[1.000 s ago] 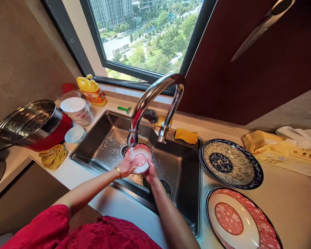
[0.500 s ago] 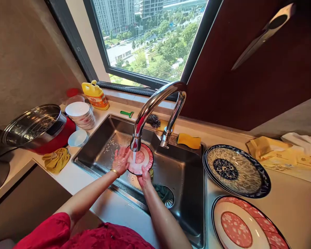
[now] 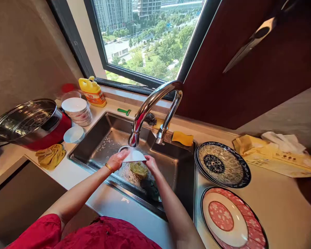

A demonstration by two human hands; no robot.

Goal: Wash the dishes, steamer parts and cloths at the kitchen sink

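Washing position at the sink. The sink holds a crumpled cloth, lying on its wet floor beneath the small plate. The small plate is held above the sink's middle, just under the faucet, steeply tilted so that a pale surface shows.

On the table, left of the sink, bowls are nested in a stack; a single bowl stands nearer the sink's edge. Farther left, the pot contains a perforated tray. Right of the sink lie two groups of large dishes: blue plates, stacked, and, nearer the person, pink plates.

Hands: set apart, one at each end of the small plate. The right hand is clamped on its right edge, fingers bent. The left hand meets the left end, a bracelet at its wrist; whether its fingers close on the rim cannot be told. Both forearms slant inward over the sink's near edge.
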